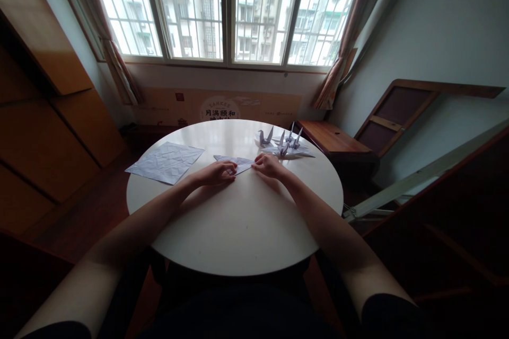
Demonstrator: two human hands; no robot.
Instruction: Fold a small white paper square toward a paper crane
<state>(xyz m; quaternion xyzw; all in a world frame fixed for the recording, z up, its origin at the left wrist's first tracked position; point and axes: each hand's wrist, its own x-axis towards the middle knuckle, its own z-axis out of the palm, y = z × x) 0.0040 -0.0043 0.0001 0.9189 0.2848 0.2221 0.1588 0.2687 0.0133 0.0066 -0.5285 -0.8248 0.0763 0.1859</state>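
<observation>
Centrally, folded paper [235, 162] lies flat on the round white table [238, 233], pinned between both hands. Left hand [217, 174] rests on its near-left edge, fingers curled down onto the sheet. Right hand [268, 164] presses its right end, fingertips bent against the paper. Neither hand lifts it. Just beyond the right hand stand finished paper cranes [283, 144], close together. A creased flat sheet [166, 161] lies well to the left, apart from both hands.
</observation>
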